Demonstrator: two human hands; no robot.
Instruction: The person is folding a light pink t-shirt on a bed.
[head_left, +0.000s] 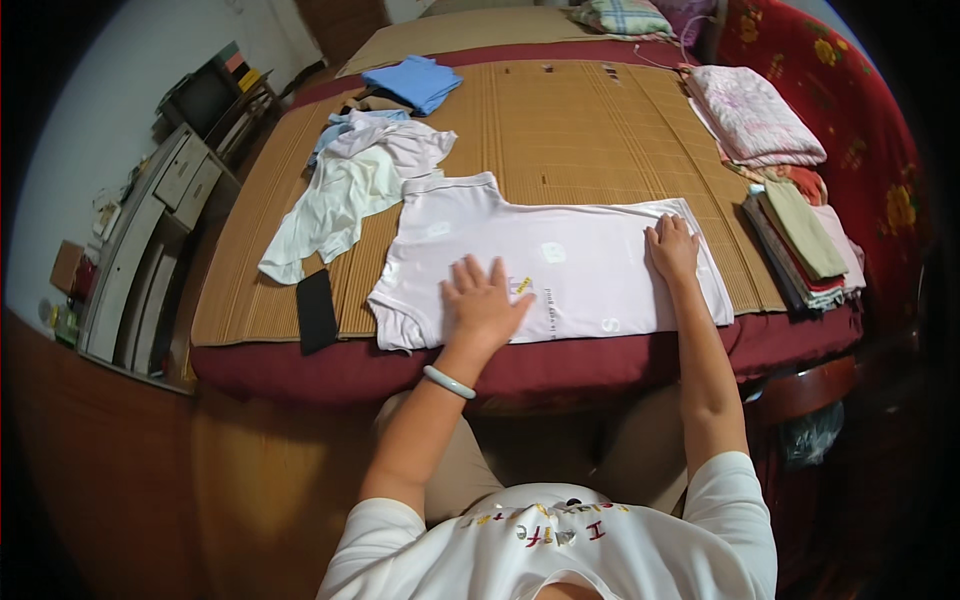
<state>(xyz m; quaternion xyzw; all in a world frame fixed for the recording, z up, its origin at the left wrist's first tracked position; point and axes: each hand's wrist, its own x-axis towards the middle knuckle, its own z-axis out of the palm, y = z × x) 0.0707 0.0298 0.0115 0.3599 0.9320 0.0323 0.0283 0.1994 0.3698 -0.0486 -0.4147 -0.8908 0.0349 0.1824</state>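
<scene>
A pale pink T-shirt lies spread sideways on the bamboo mat, its neck end to the left and its hem to the right. My left hand, with a pale bangle on the wrist, rests flat on the shirt's chest with fingers spread. Near the hem, my right hand lies flat on the cloth, fingers stretched out. Neither hand grips anything. A black flat rectangular thing lies left of the shirt, at the mat's front edge.
Crumpled white clothes and a folded blue garment lie on the mat at the far left. Folded clothes and a folded pink-white quilt are stacked at the right. A desk stands left of the bed.
</scene>
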